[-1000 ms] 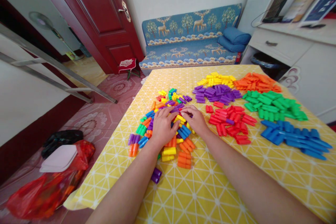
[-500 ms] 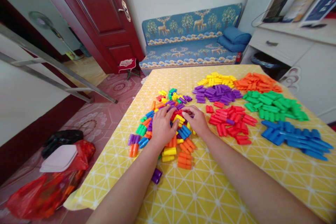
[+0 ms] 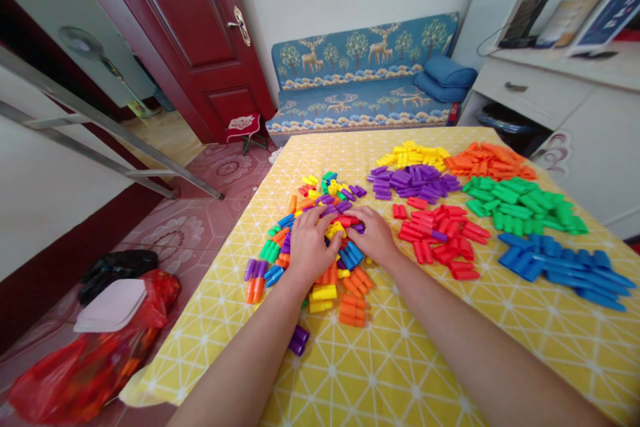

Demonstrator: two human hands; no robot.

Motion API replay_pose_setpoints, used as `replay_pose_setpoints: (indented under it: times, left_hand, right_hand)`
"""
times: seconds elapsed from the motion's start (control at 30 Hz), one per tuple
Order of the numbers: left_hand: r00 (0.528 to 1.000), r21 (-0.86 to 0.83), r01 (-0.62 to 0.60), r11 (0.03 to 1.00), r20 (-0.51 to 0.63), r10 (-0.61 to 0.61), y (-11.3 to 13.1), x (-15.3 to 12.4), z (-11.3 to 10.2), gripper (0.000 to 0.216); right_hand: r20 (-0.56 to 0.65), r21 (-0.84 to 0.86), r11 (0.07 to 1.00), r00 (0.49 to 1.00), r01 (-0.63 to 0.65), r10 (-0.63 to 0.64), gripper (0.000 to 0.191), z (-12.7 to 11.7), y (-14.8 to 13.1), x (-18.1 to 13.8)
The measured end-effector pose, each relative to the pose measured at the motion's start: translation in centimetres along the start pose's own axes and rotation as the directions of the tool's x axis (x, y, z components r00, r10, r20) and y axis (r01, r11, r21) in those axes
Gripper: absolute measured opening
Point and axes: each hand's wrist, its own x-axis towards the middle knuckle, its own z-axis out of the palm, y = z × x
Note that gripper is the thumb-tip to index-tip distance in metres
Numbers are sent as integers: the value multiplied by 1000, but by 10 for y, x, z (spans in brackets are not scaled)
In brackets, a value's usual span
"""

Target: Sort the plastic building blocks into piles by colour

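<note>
A mixed heap of bullet-shaped plastic building blocks [image 3: 327,273] lies under both my hands, in yellow, orange, blue, green, purple and red. My left hand [image 3: 313,243] rests palm down over the heap, fingers spread and thumb apart, touching the blocks. At the heap's right side my right hand [image 3: 374,235] has curled fingers and thumb around the end of a red block [image 3: 346,221]. Its fingertips are partly hidden. A yellow block [image 3: 336,231] shows between the hands. Blue blocks [image 3: 352,255] lie just below.
Single-colour piles fill the table's right side: red [image 3: 440,233], purple [image 3: 413,181], yellow [image 3: 415,155], orange [image 3: 493,161], green [image 3: 525,203] and blue [image 3: 565,267]. Yellow patterned cloth [image 3: 370,373] covers the table. A sofa [image 3: 360,97] stands behind; bags [image 3: 75,367] lie on the floor at left.
My right hand has shifted slightly left and lower into the heap, its fingers closing around the red block. The left hand stays almost where it was. The piles look unchanged.
</note>
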Motion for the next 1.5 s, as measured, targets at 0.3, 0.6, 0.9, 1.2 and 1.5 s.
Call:
replay_pose_setpoints:
  times: [0.3, 0.6, 0.9, 1.2, 1.5]
  left_hand:
    - [1000, -9, -2, 1000, -2, 2, 0, 1, 0, 47]
    - [1000, -108, -8, 994, -15, 6, 0, 1, -3, 50]
    - [999, -136, 13, 991, -47, -19, -2, 1, 0, 44]
    - [994, -216, 5, 976, -106, -29, -6, 2, 1, 30]
    - [992, -254, -24, 967, -123, -8, -8, 1, 3, 17]
  right_hand:
    - [5, -28, 1000, 1000, -2, 2, 17, 0, -2, -1]
    - [-16, 217, 970, 994, 109, -108, 11, 0, -5, -3]
    - [-50, 244, 969, 998, 40, -28, 19, 3, -2, -5]
    - [-68, 122, 973, 980, 196, -189, 16, -4, -9, -8]
    - [32, -169, 960, 975, 222, -220, 17, -40, -15, -17]
